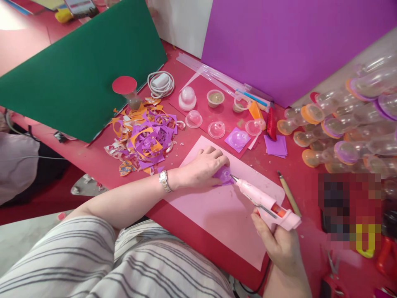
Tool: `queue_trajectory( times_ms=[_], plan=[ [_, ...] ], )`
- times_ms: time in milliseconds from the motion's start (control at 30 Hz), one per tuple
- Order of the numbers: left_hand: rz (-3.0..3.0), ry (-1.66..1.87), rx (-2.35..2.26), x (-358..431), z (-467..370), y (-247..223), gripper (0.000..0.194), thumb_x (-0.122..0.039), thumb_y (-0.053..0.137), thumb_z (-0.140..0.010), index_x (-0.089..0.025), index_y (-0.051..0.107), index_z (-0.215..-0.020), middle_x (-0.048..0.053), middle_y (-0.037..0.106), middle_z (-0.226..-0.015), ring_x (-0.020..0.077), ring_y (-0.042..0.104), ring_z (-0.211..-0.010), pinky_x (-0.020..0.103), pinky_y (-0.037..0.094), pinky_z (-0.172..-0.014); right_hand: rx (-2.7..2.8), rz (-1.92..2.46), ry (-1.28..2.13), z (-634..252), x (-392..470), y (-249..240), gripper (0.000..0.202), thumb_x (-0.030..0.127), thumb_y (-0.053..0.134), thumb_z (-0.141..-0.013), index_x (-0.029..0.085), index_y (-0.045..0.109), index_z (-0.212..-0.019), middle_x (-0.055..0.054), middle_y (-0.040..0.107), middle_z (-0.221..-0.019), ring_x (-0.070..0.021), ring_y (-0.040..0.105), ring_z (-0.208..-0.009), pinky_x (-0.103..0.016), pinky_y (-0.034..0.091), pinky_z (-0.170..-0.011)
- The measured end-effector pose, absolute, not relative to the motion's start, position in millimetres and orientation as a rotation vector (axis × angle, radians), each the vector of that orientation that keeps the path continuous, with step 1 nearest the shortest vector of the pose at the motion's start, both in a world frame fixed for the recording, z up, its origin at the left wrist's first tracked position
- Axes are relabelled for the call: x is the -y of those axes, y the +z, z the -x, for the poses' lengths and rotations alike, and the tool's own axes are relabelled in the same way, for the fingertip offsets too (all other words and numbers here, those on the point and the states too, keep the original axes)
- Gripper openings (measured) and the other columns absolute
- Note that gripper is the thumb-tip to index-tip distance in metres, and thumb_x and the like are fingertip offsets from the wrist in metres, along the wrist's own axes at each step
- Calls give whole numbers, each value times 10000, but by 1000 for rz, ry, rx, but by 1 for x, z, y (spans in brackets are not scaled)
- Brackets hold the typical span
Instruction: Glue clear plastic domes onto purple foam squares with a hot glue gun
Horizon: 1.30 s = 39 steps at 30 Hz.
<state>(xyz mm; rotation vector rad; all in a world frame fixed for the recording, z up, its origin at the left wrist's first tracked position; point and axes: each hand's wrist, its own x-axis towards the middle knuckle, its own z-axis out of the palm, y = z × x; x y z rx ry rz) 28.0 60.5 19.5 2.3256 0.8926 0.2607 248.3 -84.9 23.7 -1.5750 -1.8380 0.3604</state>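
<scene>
My left hand (206, 167) curves over a clear plastic dome (223, 174) on a purple paper piece, its fingertips at the dome's far edge. Both rest on a pink sheet (217, 215). In my right hand (276, 240) is a pink glue gun (263, 203), its metal nozzle pointing left at the dome's right side. Whether the nozzle touches the dome is too small to tell. Beyond the sheet, another clear dome (238, 139) sits on a purple square. Purple paper squares (276, 145) lie to its right.
Paper scraps (149, 136) are heaped at left, before a green board (89, 70). Clear cups with sand (215, 98) and domes stand behind the sheet. A wooden-handled tool (289, 193) lies right, near stacked clear bottles (350, 124). Scissors (333, 269) lie at lower right.
</scene>
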Motion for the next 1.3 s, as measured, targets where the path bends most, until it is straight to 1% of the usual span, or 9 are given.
queue_trajectory(
  times_ms=[267,467,567,700,833,933,1133,1200,1300],
  plan=[
    [-2288,244,-857,-59,-28,23,346,-375,663,-851,-165,609,-1120,114,583,-1130,273,465,-1044,396,431,-877,1828,1593,449,-248,84,25,131,289,587,-901,218,580,-791,22,629,-578,-141,624,-463,-192,501,-451],
    [-2306,290,-834,-59,-27,19,323,-388,640,-869,-175,612,-1111,112,584,-1117,266,470,-1028,378,433,-841,1842,1605,437,-247,83,25,152,304,587,-903,217,583,-778,20,626,-568,-144,625,-461,-191,499,-444],
    [-2310,311,-829,-59,-27,17,316,-382,629,-874,-180,608,-1115,109,584,-1116,264,469,-1026,382,429,-850,1839,1606,426,-248,85,24,158,326,591,-901,211,591,-791,8,644,-600,-147,636,-483,-193,509,-458],
    [-2298,290,-843,-60,-28,18,299,-367,639,-865,-179,614,-1098,109,584,-1118,264,469,-1034,389,429,-874,1836,1636,453,-250,87,24,179,333,589,-897,218,585,-760,14,624,-572,-141,605,-454,-202,499,-441],
    [-2300,274,-854,-61,-28,19,298,-255,639,-837,-179,600,-1122,111,573,-1140,268,467,-1069,388,431,-884,1824,1633,479,-249,87,27,215,343,576,-903,228,574,-721,21,590,-529,-138,570,-421,-212,475,-406],
    [-2317,262,-857,-61,-28,19,381,-192,645,-792,-182,564,-1165,113,567,-1159,272,471,-1088,386,428,-881,1832,1635,486,-248,86,30,227,359,581,-895,233,574,-706,26,570,-500,-142,554,-404,-221,469,-394],
    [-2352,262,-928,-61,-28,18,528,-401,784,-731,-169,522,-1127,116,577,-1135,283,473,-1063,380,416,-840,1835,1607,478,-247,82,31,189,309,583,-892,228,565,-723,17,605,-559,-141,584,-441,-212,483,-428],
    [-2363,248,-936,-61,-29,17,510,-424,788,-734,-171,523,-1088,115,583,-1126,277,473,-1042,372,411,-820,1868,1575,461,-248,82,30,169,286,589,-889,228,564,-732,21,608,-562,-140,585,-440,-209,480,-432],
    [-2366,252,-931,-61,-29,16,444,-384,773,-756,-168,529,-1057,110,591,-1115,269,472,-1024,362,404,-803,1858,1599,469,-249,83,29,139,303,588,-895,227,578,-779,22,619,-571,-145,595,-449,-208,491,-449]
  ],
)
